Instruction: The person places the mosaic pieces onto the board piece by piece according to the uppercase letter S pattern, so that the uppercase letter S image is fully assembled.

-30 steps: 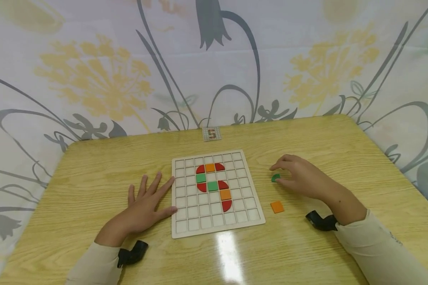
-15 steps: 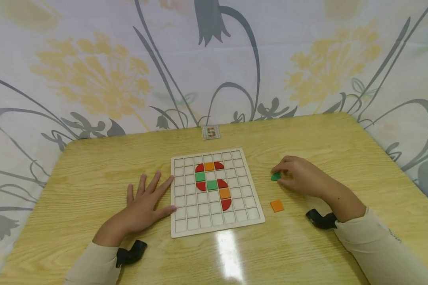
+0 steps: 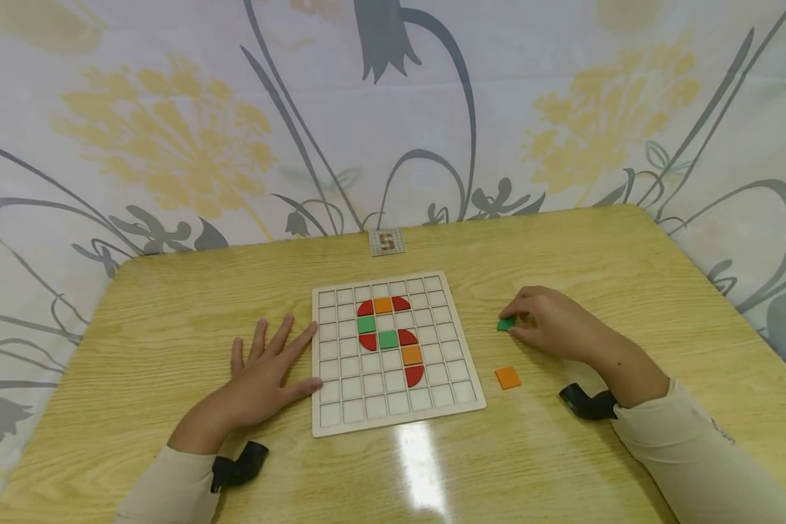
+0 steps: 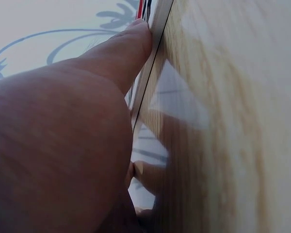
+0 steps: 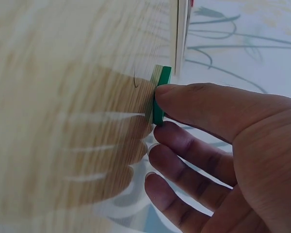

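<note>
In the head view, my right hand (image 3: 550, 327) pinches a small green tile (image 3: 505, 324) between thumb and fingertips, right of the board. The right wrist view shows the thumb on one edge of the green tile (image 5: 163, 92) and the index fingertip at its other edge, with the tile low against the table. My left hand (image 3: 255, 397) lies with spread, straight fingers, its index finger and thumb tips at the left rim of the white grid board (image 3: 374, 406). Red, orange and green tiles on the board form a figure like a 9, including a red quarter-round piece (image 3: 415, 376).
A loose orange square tile (image 3: 508, 377) lies on the wooden table (image 3: 223, 284) between the board and my right wrist. At the back, a small card (image 3: 386, 242) carries a tile pattern in a grid. A flower-printed cloth (image 3: 340, 145) hangs behind the table.
The fingers of my right hand have come down from above the green tile and now grip it with the thumb. My left hand keeps its place at the board.
</note>
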### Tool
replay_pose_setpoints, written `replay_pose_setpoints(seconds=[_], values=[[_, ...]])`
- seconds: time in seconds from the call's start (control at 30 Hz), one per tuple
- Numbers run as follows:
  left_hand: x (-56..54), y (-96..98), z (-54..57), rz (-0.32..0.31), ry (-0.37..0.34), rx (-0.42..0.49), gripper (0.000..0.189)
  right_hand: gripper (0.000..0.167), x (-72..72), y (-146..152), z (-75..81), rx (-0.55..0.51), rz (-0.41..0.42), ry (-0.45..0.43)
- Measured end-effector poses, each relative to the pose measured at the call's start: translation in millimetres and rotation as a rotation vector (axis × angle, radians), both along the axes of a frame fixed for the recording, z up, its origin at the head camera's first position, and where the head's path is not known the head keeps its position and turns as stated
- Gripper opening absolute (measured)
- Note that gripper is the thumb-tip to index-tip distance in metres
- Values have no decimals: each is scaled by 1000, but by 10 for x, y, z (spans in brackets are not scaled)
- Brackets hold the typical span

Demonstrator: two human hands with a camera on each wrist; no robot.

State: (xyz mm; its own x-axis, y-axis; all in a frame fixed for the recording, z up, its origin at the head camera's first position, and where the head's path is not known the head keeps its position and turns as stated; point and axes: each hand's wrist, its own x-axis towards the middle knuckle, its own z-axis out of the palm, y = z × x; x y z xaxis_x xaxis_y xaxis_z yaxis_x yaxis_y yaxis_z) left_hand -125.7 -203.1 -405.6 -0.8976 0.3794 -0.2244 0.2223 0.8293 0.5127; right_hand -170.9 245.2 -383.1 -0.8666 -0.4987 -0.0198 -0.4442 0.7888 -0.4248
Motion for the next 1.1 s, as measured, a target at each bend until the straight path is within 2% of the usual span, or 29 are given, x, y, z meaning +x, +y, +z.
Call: replay_pose_setpoints(seconds=[0.23,0.47,1.1], values=[[1,2,15,-4,-5,8,83,18,-5,-1,11,9,-16,-28],[2,3,34,2,-4,7,83,15,-19,-13,10,7,-5,-10],[0,15,44,-5,-17,14,82,17,1,-31,22,4,6,16]])
